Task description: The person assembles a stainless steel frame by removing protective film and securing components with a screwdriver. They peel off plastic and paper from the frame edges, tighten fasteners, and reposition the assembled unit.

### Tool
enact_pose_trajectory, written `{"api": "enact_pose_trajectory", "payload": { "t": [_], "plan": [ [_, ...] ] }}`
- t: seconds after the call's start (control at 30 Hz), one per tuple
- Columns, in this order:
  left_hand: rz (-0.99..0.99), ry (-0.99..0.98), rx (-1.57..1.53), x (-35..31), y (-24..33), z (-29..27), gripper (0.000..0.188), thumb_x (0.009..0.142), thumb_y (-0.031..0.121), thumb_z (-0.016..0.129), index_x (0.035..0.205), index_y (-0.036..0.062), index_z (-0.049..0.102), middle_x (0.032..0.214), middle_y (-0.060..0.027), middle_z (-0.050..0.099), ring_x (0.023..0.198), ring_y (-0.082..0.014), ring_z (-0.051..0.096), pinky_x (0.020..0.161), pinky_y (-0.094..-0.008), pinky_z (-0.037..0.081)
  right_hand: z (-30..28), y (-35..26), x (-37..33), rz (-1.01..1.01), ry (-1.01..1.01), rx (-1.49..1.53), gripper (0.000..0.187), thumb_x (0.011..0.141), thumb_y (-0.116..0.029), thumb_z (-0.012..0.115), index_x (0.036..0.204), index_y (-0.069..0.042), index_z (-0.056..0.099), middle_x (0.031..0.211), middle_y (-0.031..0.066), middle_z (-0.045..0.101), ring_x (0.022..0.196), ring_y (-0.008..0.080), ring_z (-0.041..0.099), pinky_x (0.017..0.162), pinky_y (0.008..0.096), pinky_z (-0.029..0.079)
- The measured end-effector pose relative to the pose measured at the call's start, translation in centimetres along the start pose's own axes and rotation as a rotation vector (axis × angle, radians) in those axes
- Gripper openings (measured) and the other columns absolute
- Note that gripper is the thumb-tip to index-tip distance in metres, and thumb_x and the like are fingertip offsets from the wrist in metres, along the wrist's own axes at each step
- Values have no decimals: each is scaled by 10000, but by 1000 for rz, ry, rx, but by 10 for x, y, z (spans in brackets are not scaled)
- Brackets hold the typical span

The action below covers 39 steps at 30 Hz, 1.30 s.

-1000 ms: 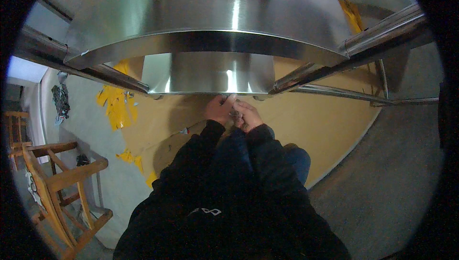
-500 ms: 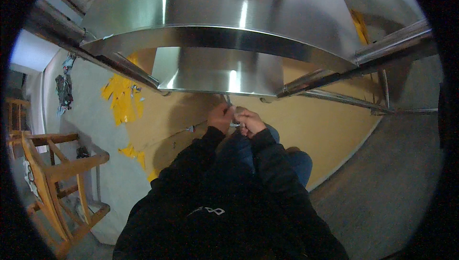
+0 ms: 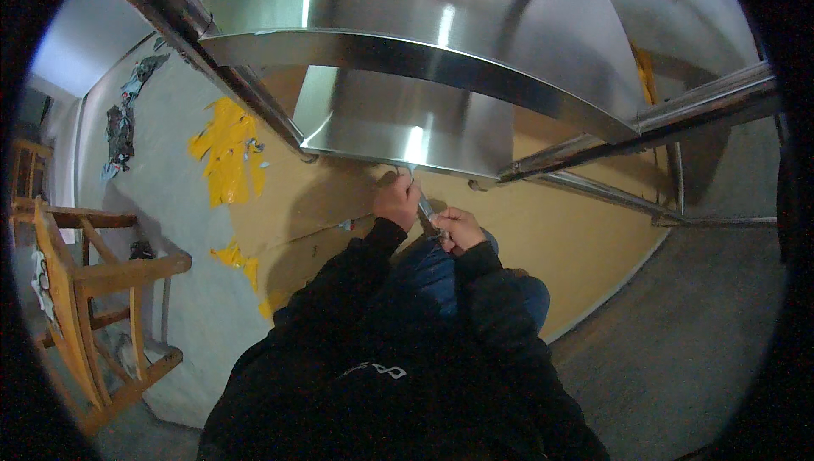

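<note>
Grey concrete floor [image 3: 678, 351], partly covered by a tan sheet of board [image 3: 551, 232] with torn yellow tape patches [image 3: 225, 143] off to the person's left; a wooden chair frame [image 3: 76, 291] stands by the left edge. A stainless steel shelving unit fills the upper view: a broad upper shelf [image 3: 407, 46] with a folded front lip, a lower shelf [image 3: 381, 122] beneath it, round steel legs [image 3: 585, 152] running out to the right. The person crouches under it in dark sleeves and blue jeans [image 3: 432, 270]. Left hand [image 3: 398, 200] is clenched at the front edge of the lower shelf, just at its rim. Right hand [image 3: 458, 228] is closed around a slim metal tool [image 3: 424, 207], which runs up between the two hands toward the shelf edge; the tip is hidden, so what it engages cannot be told. The tool looks stiff, light and smooth, likely slippery on bare steel, best held low on the shank as it is now, with the other hand steadying near the tip. The shelf itself looks rigid and heavy, with thin folded edges that could be sharp to bare fingers.
</note>
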<state>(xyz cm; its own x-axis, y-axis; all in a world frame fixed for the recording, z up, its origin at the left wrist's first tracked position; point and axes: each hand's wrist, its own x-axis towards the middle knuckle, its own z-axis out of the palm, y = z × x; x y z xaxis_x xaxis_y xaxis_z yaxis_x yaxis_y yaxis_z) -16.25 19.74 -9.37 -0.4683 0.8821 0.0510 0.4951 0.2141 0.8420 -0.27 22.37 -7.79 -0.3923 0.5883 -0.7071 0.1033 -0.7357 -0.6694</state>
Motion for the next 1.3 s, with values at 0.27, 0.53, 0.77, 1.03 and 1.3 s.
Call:
{"api": "enact_pose_trajectory", "payload": {
  "t": [0.27,0.53,0.77,1.03,1.3],
  "plan": [
    [44,-16,-12,-3,15,-27,277,810,348,575,729,84,546,672,-141,581,664,-363,568,551,-456,418,-2,4,-3,3,27,-48,122,814,-93,650,745,-50,560,554,-2,478,384,81,388,343,217,289],
    [377,152,580,34,49,-46,230,733,303,653,729,87,573,656,-111,599,635,-312,596,554,-444,430,19,-2,-19,-48,34,-68,92,814,-86,639,766,-46,572,570,-9,484,415,73,408,364,216,301],
    [294,-5,715,55,43,-24,52,763,114,535,745,80,569,645,-105,608,643,-318,615,584,-462,457,11,6,-8,-181,14,-110,149,803,-149,672,724,-64,578,534,-5,466,377,86,383,349,241,275],
    [-75,-35,469,39,30,-28,155,787,200,547,888,86,576,872,-140,636,819,-342,606,713,-420,480,18,14,-10,-180,18,-79,175,802,-154,672,699,-63,563,534,-4,464,380,86,385,347,245,271],
    [-219,179,55,20,-3,-31,201,751,177,626,891,43,572,793,-149,628,763,-320,614,679,-397,473,34,15,-22,-105,16,-172,136,815,-120,644,733,-52,560,539,-4,465,410,76,395,366,223,279]
  ]
}}
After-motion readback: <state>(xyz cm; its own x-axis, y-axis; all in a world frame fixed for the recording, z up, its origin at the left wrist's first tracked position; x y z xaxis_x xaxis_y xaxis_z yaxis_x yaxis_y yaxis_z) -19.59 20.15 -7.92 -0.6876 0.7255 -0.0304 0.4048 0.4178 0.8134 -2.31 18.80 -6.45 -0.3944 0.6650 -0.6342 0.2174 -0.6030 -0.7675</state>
